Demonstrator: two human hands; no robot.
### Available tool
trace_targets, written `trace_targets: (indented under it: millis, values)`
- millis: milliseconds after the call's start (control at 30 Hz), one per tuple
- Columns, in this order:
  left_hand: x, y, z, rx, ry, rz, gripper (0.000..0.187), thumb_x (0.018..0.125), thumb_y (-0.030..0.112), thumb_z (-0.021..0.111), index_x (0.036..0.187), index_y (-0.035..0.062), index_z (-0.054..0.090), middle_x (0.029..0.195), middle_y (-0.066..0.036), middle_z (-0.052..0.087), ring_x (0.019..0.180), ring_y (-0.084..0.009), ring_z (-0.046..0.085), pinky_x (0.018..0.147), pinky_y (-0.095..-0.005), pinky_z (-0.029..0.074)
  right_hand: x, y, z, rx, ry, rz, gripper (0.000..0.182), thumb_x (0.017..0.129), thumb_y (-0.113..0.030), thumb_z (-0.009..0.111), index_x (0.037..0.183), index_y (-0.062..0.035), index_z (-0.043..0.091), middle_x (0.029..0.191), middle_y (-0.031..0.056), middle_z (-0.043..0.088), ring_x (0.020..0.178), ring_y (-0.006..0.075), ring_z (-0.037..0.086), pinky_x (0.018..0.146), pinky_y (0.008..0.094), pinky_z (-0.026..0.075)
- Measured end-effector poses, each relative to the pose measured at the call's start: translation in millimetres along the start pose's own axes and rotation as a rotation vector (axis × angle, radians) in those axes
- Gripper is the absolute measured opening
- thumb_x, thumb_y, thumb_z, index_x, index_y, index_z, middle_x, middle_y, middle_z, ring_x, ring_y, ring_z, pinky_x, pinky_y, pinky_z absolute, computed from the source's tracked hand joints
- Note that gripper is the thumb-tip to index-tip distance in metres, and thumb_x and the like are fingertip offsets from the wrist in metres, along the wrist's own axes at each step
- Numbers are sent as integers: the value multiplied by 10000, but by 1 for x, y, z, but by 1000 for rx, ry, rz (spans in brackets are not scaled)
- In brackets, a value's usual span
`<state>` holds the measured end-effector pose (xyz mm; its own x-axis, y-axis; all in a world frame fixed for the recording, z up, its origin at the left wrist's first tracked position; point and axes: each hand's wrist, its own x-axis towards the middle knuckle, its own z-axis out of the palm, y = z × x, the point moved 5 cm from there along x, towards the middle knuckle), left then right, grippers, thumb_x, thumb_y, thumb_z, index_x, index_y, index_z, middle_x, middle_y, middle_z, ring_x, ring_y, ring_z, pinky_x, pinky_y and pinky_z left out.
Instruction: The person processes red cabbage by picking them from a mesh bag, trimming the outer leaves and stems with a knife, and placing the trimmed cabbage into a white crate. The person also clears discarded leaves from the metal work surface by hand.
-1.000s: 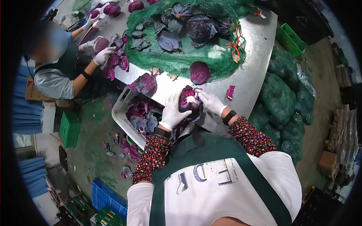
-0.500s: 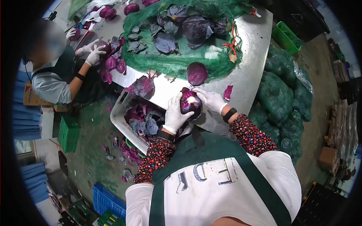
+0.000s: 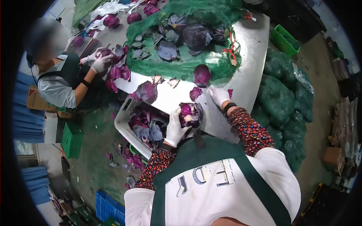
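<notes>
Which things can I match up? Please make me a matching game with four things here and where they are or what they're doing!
Things
1. Wearer's left hand
2. White basket
3. Blue crate
4. Green net sacks

Clues
A. Near the picture's bottom edge
B. Piled to the right of the metal table
C. Has loose leaves inside
D. Holds a cabbage

Pairs: 1-D, 2-C, 3-A, 4-B

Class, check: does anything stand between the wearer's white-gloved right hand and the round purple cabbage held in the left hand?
Nothing visible does: between the white-gloved right hand and the round purple cabbage, held in the white-gloved left hand, the silvery metal table shows. A small, curled purple leaf lies on it, beside that path.
</notes>
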<state>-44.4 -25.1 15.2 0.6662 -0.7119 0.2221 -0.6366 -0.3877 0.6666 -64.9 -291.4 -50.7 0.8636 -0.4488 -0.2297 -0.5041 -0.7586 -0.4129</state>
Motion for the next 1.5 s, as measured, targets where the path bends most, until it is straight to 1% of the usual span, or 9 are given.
trace_targets:
  millis: [200,267,400,567,800,933,1000,1267,1500]
  values:
    - [2,-7,-9,37,-74,-105,1067,545,111,869,1433,85,279,1308,-183,391,1232,-373,405,1027,-413,404,-66,-95,-41,297,-27,-421,863,788,-578,629,1368,1,361,1123,249,610,1020,370,614,868,432,485]
    - [4,-11,-5,48,-89,-123,1092,551,131,870,1461,114,265,1316,-172,391,1234,-377,404,1027,-414,408,-72,-107,-19,43,-112,-305,904,775,-606,622,1455,-108,294,1181,245,583,1009,381,616,842,431,492]
    - [9,-14,-7,20,-86,-133,1074,568,136,861,1459,97,263,1332,-167,387,1251,-358,400,1030,-392,413,-43,-104,-7,395,-64,-404,434,852,-472,587,1068,-100,647,956,225,652,906,351,641,778,426,510]
    - [8,0,-6,73,-123,-147,1061,580,123,847,1457,83,252,1327,-158,395,1245,-356,415,1011,-389,434,-40,-97,-9,41,14,-294,212,872,-271,549,912,-83,640,901,192,668,863,340,650,756,437,512]
    - [-3,-13,-9,-6,-90,-137,1040,586,79,834,1450,85,254,1346,-164,380,1245,-368,420,1033,-394,415,-12,-31,-26,48,-1,-52,434,866,-481,567,998,-72,626,916,199,674,849,388,645,754,451,512]
    - [5,-1,-5,65,-168,-106,1021,621,275,832,1446,74,264,1383,-171,360,1303,-375,346,1065,-419,377,-48,-86,-52,173,89,-529,605,785,-598,599,957,-19,643,978,215,664,935,364,625,835,430,475]
    - [16,13,3,73,-157,-59,1021,614,380,822,1425,51,296,1389,-173,363,1291,-373,344,1062,-427,366,-54,-103,-44,62,-204,-543,646,767,-592,612,1015,4,648,1028,229,649,1003,361,598,906,433,443]
    - [31,29,20,201,-94,-45,943,600,379,825,1352,22,382,1294,-183,427,1184,-388,390,1033,-445,355,-33,-65,-27,178,-411,-512,642,727,-489,676,1083,42,618,1009,241,652,977,371,618,861,422,481]
    - [35,28,20,184,-109,-58,925,592,364,811,1347,37,388,1296,-169,434,1191,-386,389,1027,-446,367,-40,-77,-25,4,-235,-467,323,742,-264,647,908,13,646,982,222,653,932,374,626,864,434,489]
